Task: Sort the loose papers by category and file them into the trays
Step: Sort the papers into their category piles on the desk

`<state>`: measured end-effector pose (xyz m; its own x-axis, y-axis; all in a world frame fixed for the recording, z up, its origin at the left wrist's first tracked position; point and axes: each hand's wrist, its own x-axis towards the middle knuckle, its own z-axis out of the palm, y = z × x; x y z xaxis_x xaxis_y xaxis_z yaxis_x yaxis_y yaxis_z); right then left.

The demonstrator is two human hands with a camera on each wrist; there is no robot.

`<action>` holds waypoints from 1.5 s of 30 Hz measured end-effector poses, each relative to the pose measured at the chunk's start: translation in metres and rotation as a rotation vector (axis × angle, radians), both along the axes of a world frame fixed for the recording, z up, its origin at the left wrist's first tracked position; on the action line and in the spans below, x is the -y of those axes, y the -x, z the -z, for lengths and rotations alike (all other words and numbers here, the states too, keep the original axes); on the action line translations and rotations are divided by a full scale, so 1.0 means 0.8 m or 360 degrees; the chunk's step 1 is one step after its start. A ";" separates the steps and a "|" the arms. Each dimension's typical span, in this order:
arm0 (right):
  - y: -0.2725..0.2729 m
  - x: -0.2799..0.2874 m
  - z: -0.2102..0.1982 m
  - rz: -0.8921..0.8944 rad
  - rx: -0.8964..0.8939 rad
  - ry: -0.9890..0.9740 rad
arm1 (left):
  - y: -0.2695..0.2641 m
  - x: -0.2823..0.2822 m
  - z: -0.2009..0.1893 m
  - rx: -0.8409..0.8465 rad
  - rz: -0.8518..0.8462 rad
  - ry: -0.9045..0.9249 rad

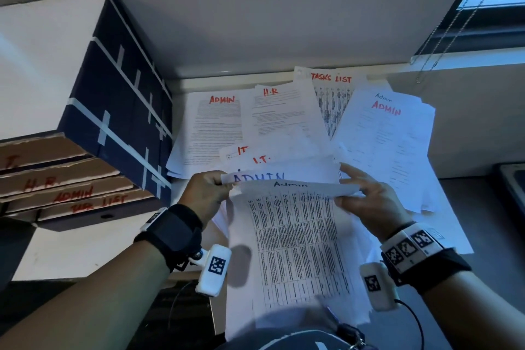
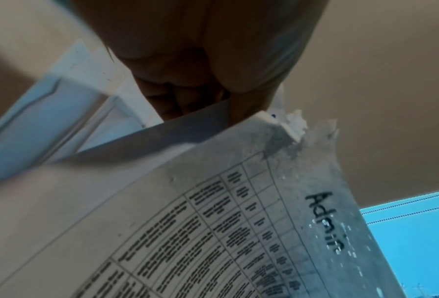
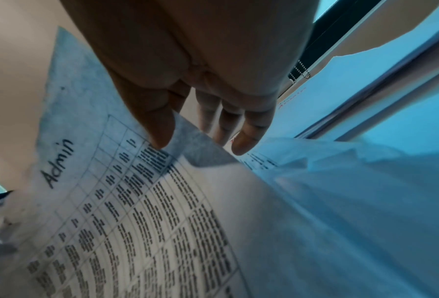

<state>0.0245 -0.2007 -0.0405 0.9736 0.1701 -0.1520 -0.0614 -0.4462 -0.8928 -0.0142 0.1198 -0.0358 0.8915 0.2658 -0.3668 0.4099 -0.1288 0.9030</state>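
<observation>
I hold a printed table sheet headed "Admin" (image 1: 295, 236) upright over the desk. My left hand (image 1: 210, 190) grips its top left corner (image 2: 264, 125), along with a sheet behind it lettered ADMIN in blue (image 1: 258, 177). At the top right edge, my right hand (image 1: 366, 199) pinches the sheet (image 3: 126, 211), thumb (image 3: 159, 129) in front and straight fingers (image 3: 249, 137) behind. Loose papers marked ADMIN (image 1: 221, 99), H.R (image 1: 270, 92), TASKS LIST (image 1: 331, 78), ADMIN (image 1: 386, 108) and I.T. (image 1: 261, 159) lie spread on the desk beyond. Stacked cardboard trays (image 1: 74, 193) labelled I.T., H.R., ADMIN and a list label stand at the left.
A dark blue box with white tape strips (image 1: 119, 94) sits on top of the trays. The wall runs close behind the papers. A window with a bead chain (image 1: 443, 45) is at the upper right. A dark object (image 1: 511, 179) lies at the desk's right edge.
</observation>
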 end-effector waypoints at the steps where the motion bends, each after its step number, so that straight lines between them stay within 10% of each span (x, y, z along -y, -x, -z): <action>1: 0.000 -0.003 -0.004 -0.0011 0.0001 -0.0027 | 0.001 0.001 -0.002 0.0017 -0.0010 0.0015; 32: 0.056 -0.039 0.015 -0.0098 0.0600 0.0544 | 0.014 0.016 0.010 0.0081 -0.0151 0.0150; 45: 0.064 -0.005 0.042 -0.0151 0.0739 0.0150 | 0.027 0.016 0.017 -0.0049 -0.0018 0.0251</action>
<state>-0.0268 -0.1970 -0.0737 0.9230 0.2681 0.2761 0.3792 -0.5106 -0.7717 -0.0361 0.1069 -0.0496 0.8765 0.2126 -0.4319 0.4383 0.0181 0.8986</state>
